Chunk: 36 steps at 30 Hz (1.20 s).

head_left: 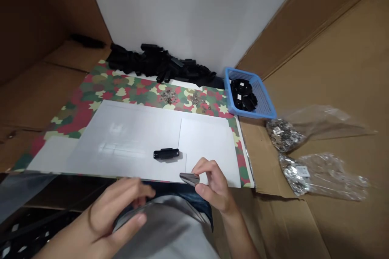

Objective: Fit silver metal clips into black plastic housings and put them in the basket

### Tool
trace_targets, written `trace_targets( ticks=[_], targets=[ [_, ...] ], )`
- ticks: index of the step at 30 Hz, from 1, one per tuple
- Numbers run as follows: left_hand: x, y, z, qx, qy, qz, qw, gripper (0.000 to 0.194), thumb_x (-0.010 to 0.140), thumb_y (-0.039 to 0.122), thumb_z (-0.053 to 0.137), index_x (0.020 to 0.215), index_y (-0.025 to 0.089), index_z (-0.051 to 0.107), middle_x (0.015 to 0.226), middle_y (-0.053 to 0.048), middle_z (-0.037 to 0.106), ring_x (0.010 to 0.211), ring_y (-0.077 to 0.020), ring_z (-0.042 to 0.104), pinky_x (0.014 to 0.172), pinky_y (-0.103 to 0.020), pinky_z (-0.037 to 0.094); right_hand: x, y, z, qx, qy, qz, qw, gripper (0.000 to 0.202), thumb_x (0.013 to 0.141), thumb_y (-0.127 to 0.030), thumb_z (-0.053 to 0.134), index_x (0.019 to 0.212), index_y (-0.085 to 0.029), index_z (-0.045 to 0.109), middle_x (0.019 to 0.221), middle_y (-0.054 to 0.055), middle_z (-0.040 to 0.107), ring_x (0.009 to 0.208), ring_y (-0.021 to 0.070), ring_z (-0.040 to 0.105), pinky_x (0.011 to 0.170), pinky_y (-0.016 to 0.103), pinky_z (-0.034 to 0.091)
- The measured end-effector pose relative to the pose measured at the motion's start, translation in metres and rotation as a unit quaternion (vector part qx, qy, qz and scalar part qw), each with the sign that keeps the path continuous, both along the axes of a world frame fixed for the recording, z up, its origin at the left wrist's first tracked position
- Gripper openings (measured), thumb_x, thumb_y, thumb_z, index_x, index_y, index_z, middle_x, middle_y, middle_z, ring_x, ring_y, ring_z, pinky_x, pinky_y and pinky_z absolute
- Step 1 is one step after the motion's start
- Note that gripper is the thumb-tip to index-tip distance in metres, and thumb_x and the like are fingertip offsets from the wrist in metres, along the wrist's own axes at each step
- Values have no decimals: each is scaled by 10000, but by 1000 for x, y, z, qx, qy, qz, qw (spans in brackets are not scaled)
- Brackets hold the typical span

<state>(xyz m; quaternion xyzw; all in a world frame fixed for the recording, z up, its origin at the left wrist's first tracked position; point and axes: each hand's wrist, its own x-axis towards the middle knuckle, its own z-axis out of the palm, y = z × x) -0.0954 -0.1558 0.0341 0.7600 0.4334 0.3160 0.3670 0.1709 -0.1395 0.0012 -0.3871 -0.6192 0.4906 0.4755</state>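
Note:
Near the front edge of the white sheet, my right hand (212, 184) pinches a small shiny metal piece (190, 178) between thumb and fingers. The piece tapers toward the left. My left hand (121, 206) is at the lower left, in front of the table edge, its thumb and fingers apart with nothing seen between them. A black plastic part (166, 153) lies on the white sheet (136, 137), beyond the metal piece and a little to its left. Neither hand touches this part.
Black parts (182, 66) are heaped along the back wall. Small metal pieces (168, 96) lie on the patterned cover (133, 89). A blue basket (267, 103) with black parts stands back right, near two plastic bags (285, 135) of metal pieces.

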Motion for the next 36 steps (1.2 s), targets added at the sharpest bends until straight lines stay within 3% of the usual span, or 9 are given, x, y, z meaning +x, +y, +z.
trace_targets(
  ticks=[2, 5, 9, 14, 20, 25, 29, 36],
  targets=[
    [14, 12, -1, 28, -5, -31, 999, 286, 851, 264, 621, 1132, 240, 571, 874, -14, 623, 774, -169, 591, 708, -287, 503, -5, -2, 3, -15, -4, 22, 1000, 130, 879, -334, 574, 984, -266, 539, 829, 20, 561, 779, 192, 545, 700, 339, 443],
    [39, 24, -2, 34, -48, -43, 997, 381, 833, 251, 629, 1188, 223, 493, 891, -25, 608, 804, -184, 577, 742, -306, 478, -8, -6, 7, -19, -7, 41, 999, 131, 882, -341, 572, 986, -268, 543, 834, 19, 562, 785, 191, 545, 710, 337, 444],
    [60, 22, -7, -24, -135, -79, 987, 133, 870, 160, 574, 986, 217, 542, 814, -8, 579, 727, -140, 545, 671, -255, 450, -6, -11, 7, -46, 25, 63, 997, 138, 895, -400, 561, 962, -280, 555, 821, 6, 555, 756, 179, 540, 703, 322, 441],
    [58, 18, -14, -50, -216, -72, 972, 151, 866, 134, 587, 990, 219, 570, 764, -3, 560, 688, -128, 522, 630, -239, 437, -6, -16, 0, -97, 39, 74, 992, 193, 904, -461, 544, 922, -269, 549, 791, 3, 549, 722, 171, 542, 681, 317, 445],
    [58, 23, -8, -80, -174, -102, 976, 128, 841, 131, 618, 941, 210, 599, 757, -6, 599, 661, -119, 517, 617, -231, 446, -3, -15, 5, -71, 14, 68, 995, 265, 910, -520, 500, 945, -261, 541, 813, 23, 570, 759, 184, 561, 672, 324, 467],
    [62, 29, -7, -110, -156, -133, 973, 96, 858, 196, 623, 951, 210, 609, 763, -17, 613, 664, -128, 537, 627, -236, 466, 3, -14, 10, -44, -62, 96, 992, 184, 879, -435, 565, 965, -272, 552, 838, 16, 572, 753, 177, 563, 678, 331, 456],
    [43, 36, -17, -90, -165, -67, 980, 256, 881, 302, 600, 1127, 233, 588, 859, -46, 614, 760, -168, 565, 677, -263, 486, 27, -13, 5, -90, -10, -10, 996, 221, 866, -480, 553, 914, -264, 554, 825, 31, 586, 761, 201, 574, 661, 348, 458],
    [-9, 39, -42, -66, -152, 81, 983, 221, 891, 290, 594, 1104, 245, 628, 931, -17, 600, 812, -155, 556, 692, -234, 484, 76, -19, 0, -83, 60, -217, 971, 231, 731, -414, 677, 818, -247, 543, 743, 14, 556, 692, 188, 537, 606, 320, 412]
  ],
)
